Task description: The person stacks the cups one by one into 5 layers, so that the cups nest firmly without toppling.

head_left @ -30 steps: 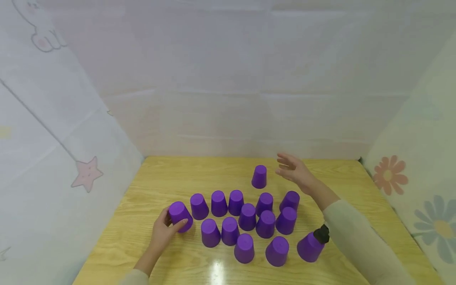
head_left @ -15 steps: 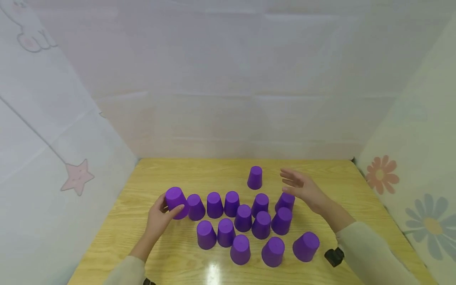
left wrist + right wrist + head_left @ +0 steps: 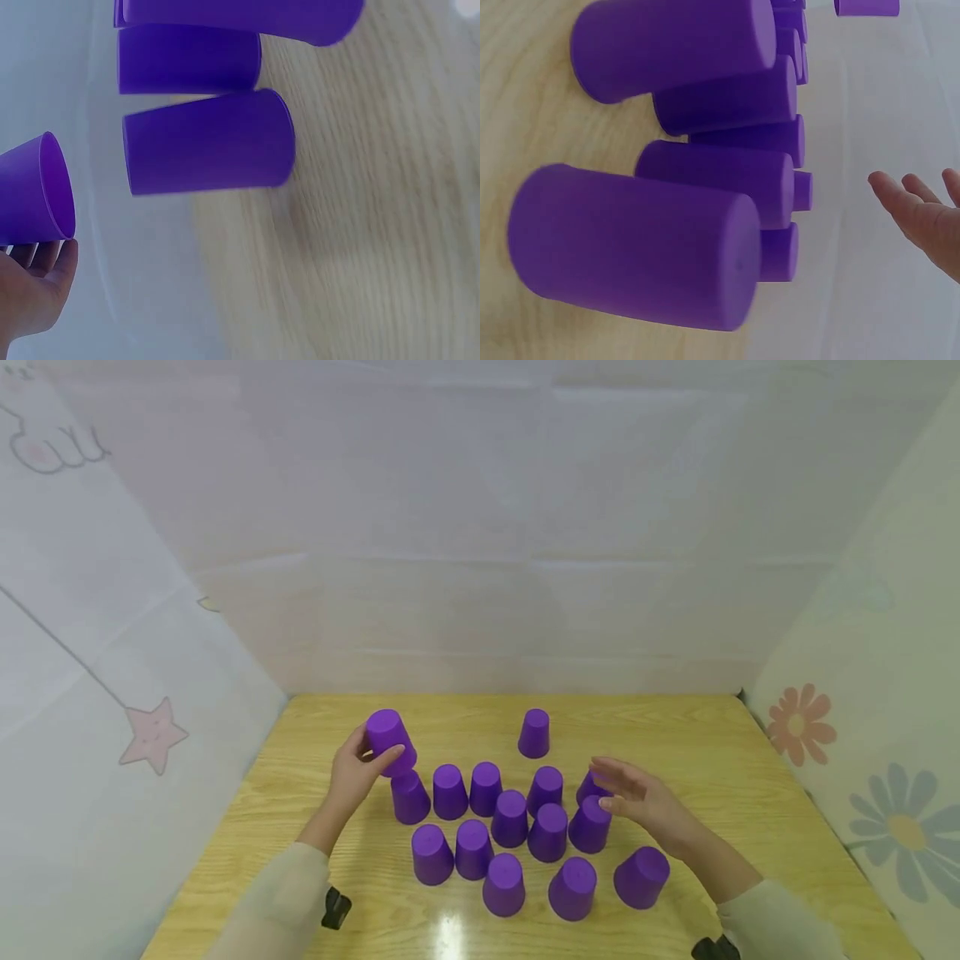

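Observation:
My left hand (image 3: 354, 774) grips an upside-down purple cup (image 3: 392, 743), thumb on its near side and fingers round the back. In the head view this cup overlaps the top of the leftmost standing cup (image 3: 410, 799); the left wrist view shows the held cup (image 3: 30, 187) raised, its open rim facing the table side. Over the right end of the group, my right hand (image 3: 647, 803) hovers with fingers loosely extended and nothing in its grasp. It partly hides a purple cup (image 3: 591, 789) behind it, while another cup (image 3: 590, 825) stands by its thumb.
Several more upside-down purple cups stand on the wooden table (image 3: 322, 718), including a lone cup (image 3: 534, 733) at the back and a front right cup (image 3: 642, 877). A pale printed sheet (image 3: 465, 610) walls the back and sides.
My left hand has lifted its cup off the table and carried it forward, up to the leftmost standing cup. My right hand has drawn back from near the lone rear cup towards the right-hand cups.

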{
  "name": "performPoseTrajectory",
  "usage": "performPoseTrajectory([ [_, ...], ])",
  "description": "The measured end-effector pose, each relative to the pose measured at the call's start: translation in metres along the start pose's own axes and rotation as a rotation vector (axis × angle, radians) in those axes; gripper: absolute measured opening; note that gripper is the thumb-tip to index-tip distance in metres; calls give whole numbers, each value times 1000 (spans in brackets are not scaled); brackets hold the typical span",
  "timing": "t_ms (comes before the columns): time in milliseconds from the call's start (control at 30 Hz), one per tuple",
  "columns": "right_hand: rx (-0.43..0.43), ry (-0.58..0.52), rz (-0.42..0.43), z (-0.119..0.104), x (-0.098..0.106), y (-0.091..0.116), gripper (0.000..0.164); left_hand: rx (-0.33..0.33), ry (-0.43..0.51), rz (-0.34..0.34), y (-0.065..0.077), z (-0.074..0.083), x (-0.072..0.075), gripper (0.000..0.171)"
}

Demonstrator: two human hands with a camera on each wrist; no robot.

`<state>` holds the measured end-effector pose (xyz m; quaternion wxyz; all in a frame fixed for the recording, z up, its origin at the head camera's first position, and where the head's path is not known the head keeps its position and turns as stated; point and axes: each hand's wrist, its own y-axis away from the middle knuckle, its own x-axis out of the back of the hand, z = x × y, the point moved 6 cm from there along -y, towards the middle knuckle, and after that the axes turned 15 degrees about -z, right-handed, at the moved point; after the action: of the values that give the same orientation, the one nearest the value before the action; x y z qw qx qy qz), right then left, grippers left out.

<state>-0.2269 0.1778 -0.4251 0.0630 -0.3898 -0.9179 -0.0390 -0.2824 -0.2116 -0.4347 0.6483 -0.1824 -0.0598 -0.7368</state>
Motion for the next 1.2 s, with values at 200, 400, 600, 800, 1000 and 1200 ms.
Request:
performPoseTrajectory([
  [200,13,-57,4,9,-6,7,52,-13,-11,-61,-15,31,-25,53],
  [400,18,-47,24,16,-13,13,52,-49,-26,-98,-30,34,-39,52],
  [600,44,6,52,22,-23,20,55,-16,-13,-103,-56,20,-48,61],
  [800,79,10,77,30,-35,23,56,-12,9,-114,-74,21,-57,61],
  [1000,67,0,140,37,-46,26,57,-5,18,-107,-85,21,-68,62],
  [1200,105,56,200,42,-55,30,58,16,30,-92,-95,17,-80,64],
])
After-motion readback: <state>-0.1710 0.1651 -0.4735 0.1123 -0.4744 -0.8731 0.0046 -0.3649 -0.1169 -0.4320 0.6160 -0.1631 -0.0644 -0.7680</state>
